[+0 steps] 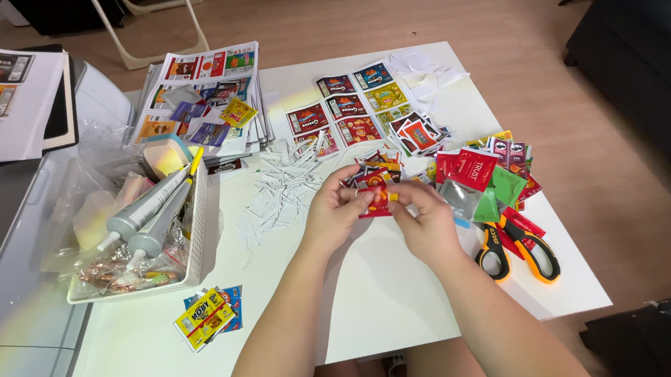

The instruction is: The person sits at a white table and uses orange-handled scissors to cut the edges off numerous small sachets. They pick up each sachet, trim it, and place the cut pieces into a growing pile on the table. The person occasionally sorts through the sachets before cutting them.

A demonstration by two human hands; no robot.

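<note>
My left hand (332,211) and my right hand (426,220) meet over the middle of the white table (376,297). Together they pinch a small red and yellow paper packet (377,200) between their fingertips. Just beyond the hands lies a pile of small printed miniature packets (374,169). More cut-out packets, red, green and clear, are heaped to the right (490,172). Orange and black scissors (519,246) lie right of my right hand.
A white basket (202,223) at the left holds two grey tubes (150,211) and wrapped bits. Paper scraps (284,188) are strewn in the middle. Printed sheets (200,95) and a cut sheet (345,112) lie at the back. Small packets (206,317) sit near the front edge.
</note>
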